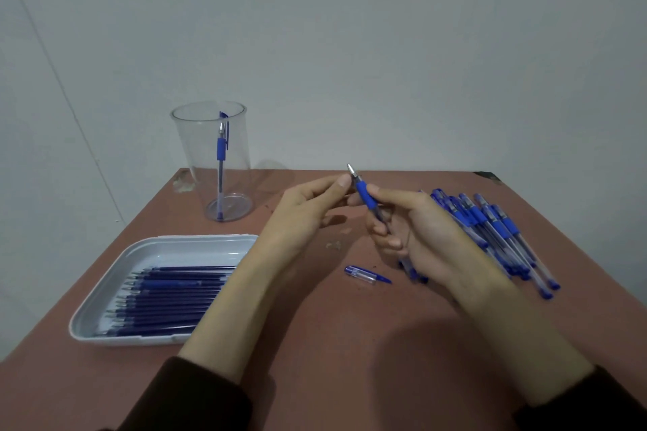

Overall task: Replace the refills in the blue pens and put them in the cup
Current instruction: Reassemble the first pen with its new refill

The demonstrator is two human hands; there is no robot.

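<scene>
My right hand (413, 231) grips an uncapped blue pen (364, 194) by its barrel, metal tip pointing up and away. The fingertips of my left hand (308, 210) pinch the pen just below its tip. A loose pen cap (366, 275) lies on the table under my hands. A pile of several blue pens (497, 231) lies to the right, partly hidden by my right hand. The clear plastic cup (210, 150) stands at the back left with one blue pen (220, 164) upright inside. A white tray (154, 248) at the left holds several dark blue refills (168, 297).
The brown table (315, 343) ends against a pale wall behind the cup. My dark sleeves (196, 399) fill the bottom corners of the view. Small scraps and chipped patches mark the tabletop near the cup and between my hands.
</scene>
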